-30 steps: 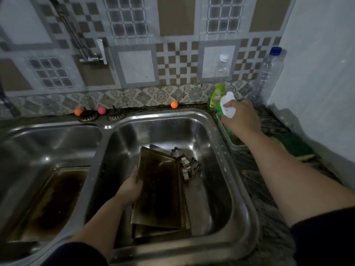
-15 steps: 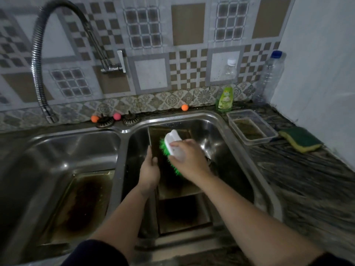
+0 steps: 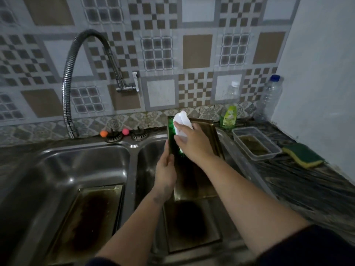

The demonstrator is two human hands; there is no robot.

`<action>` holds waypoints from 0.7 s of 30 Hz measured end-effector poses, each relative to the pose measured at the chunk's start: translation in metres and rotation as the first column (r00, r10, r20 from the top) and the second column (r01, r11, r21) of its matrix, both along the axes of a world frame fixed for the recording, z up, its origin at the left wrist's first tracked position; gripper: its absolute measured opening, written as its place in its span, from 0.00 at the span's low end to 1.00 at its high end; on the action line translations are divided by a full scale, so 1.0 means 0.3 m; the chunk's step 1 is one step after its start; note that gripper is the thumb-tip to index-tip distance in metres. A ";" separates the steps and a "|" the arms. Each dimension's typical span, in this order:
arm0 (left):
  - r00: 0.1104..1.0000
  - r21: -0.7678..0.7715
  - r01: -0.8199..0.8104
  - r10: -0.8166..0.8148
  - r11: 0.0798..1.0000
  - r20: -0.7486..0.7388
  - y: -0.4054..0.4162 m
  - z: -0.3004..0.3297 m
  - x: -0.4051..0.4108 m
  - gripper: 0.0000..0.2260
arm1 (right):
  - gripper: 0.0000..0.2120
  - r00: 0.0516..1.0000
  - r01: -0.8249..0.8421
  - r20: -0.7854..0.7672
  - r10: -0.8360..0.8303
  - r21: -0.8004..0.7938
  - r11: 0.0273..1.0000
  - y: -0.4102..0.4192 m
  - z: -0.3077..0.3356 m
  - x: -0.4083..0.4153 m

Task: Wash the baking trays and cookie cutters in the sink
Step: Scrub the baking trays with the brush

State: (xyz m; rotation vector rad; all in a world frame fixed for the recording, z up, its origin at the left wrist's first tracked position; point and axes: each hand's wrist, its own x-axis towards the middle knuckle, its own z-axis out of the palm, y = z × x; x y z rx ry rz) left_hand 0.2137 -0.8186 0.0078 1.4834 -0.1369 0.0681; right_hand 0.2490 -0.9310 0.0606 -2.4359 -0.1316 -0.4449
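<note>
A: Where the sink's right basin comes nearest, a dark stained flat metal baking tray (image 3: 192, 225) lies on the bottom.

B: Above it, left hand (image 3: 165, 174) grips the left edge of a second brown rectangular baking tray (image 3: 194, 177), propped steeply.

A: Right hand (image 3: 194, 144) clasps the white-handled green-bristled scrub brush (image 3: 181, 124) against its upper face.

B: Risk: hard strokes could slide the wet tray from that one-sided hold.

A: Cookie cutters not visible.

The left hand (image 3: 165, 170) is now tilting the baking tray (image 3: 194, 160) up steeply against the sink (image 3: 134, 148) rear rim, where a second ago it lay low in the basin; the right hand (image 3: 194, 144) is pressing the green-bristled brush (image 3: 181, 124), fetched from the bench, higher up the tray
</note>
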 end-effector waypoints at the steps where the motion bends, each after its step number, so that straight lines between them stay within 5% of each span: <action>1: 0.999 -0.001 -0.037 0.037 0.999 -0.002 0.011 0.017 0.017 0.22 | 0.23 1.000 -0.015 -0.021 0.015 -0.018 1.000 0.001 0.014 0.007; 7: 0.964 -0.010 -0.263 0.264 0.965 0.046 0.108 0.091 0.068 0.23 | 0.25 0.981 -0.188 0.037 0.190 -0.059 0.980 0.038 -0.140 -0.209; 13: 0.987 0.162 -0.144 0.129 0.976 0.099 0.012 0.079 0.010 0.21 | 0.22 0.999 0.030 -0.026 -0.030 0.012 0.999 -0.097 0.002 0.016; 18: 0.937 0.111 -0.341 0.328 0.933 0.120 0.015 0.165 0.053 0.22 | 0.24 0.999 -0.005 -0.054 0.002 -0.070 0.998 -0.127 0.022 -0.062; 21: 0.915 0.220 -0.402 0.378 0.889 0.144 0.043 0.173 0.073 0.22 | 0.23 0.995 -0.086 -0.058 0.081 -0.096 0.992 -0.097 -0.069 -0.205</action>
